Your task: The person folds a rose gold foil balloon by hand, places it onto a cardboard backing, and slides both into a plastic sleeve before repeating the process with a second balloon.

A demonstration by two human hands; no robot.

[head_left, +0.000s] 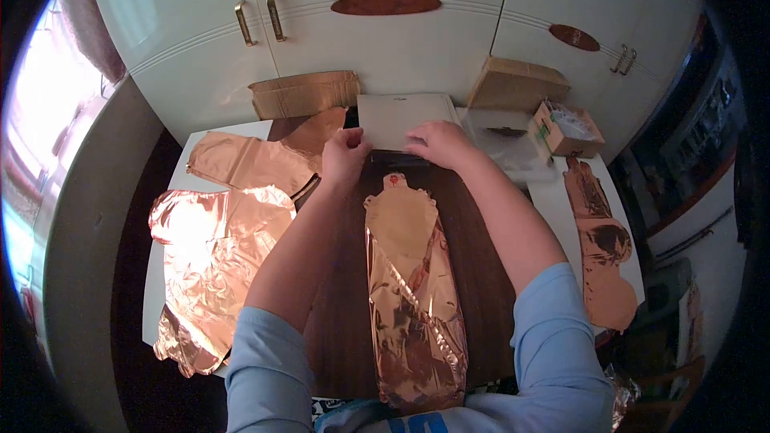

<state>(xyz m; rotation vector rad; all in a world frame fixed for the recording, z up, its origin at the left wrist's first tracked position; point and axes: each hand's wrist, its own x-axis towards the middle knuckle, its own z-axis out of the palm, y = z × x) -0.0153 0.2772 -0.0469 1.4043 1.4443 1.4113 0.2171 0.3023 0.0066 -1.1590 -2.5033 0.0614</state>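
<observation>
Both my arms reach toward the back of the dark brown table. My left hand (346,156) is at the left front corner of a pale flat box (405,120), its fingers curled together; whether they hold anything is too small to tell. Over the box's right front part lies my right hand (441,144), fingers bent toward its front edge; I cannot make out anything in them. Between my forearms a long, shiny copper-coloured foil piece (413,289) lies lengthwise, with a rounded matte area and a small tab with a red mark at its far end.
Crumpled copper foil (216,248) and a flatter foil sheet (249,162) lie at left. A narrow foil strip (601,265) is at right. Behind stand cardboard pieces (309,95), a small open box (569,130) and clear plastic (501,140), before white cabinets (385,48).
</observation>
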